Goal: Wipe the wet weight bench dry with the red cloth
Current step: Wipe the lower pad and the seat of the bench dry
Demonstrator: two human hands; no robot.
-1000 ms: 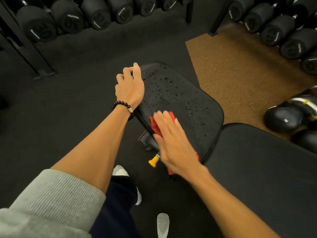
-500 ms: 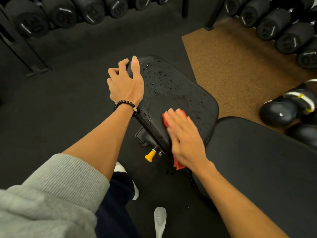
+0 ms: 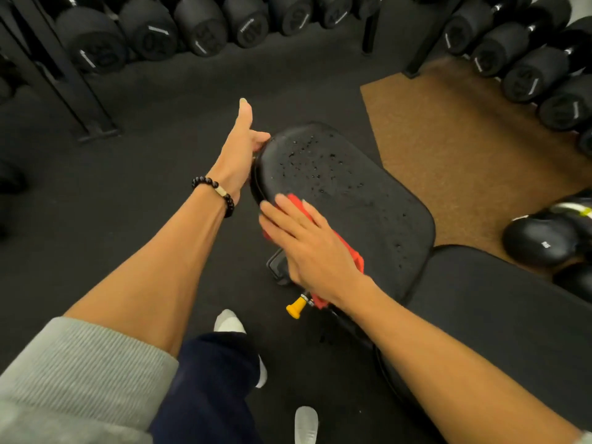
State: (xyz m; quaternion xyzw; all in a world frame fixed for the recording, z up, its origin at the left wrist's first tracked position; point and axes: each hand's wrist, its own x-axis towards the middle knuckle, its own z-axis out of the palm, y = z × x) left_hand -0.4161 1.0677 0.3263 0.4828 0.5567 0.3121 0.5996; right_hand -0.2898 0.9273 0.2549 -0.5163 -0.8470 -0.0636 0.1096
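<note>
**Wipe in progress: right palm on cloth, seat pad, near-left edge**

Right hand (image 3: 312,248): fingers straight and spread, palm flat, pressing the red cloth (image 3: 347,248) down onto the seat pad (image 3: 358,200) of the weight bench. No curl round the cloth; it is pinned under the palm, not pinched. Cloth shows beyond the fingertips, along the little-finger side, and hangs off the pad edge below my wrist. Most of it is hidden under the hand.

Left hand (image 3: 238,149): at the pad's far-left edge. Thumb sticks straight up and away; the fingers wrap round the rim, tips partly hidden behind it. I read this as a hold on the pad edge. Beaded bracelet (image 3: 215,192) on that wrist, grey sleeve (image 3: 80,376) pushed up the forearm.

Pad surface: water droplets scattered over the far half and towards the right rim. The strip just beside the cloth looks duller, with few drops.

Outward from the pad: back pad (image 3: 499,315) adjoins it on the near right. Yellow knob (image 3: 296,307) juts from the frame under the seat, just below my right wrist, close to the hanging cloth corner.

Floor: dark rubber, with a brown mat (image 3: 448,133) to the far right. Dumbbells (image 3: 198,30) racked along the top; more at upper right. Kettlebell (image 3: 541,241) on the floor at right, beside the back pad. My legs in dark trousers and light socks at bottom centre.
</note>
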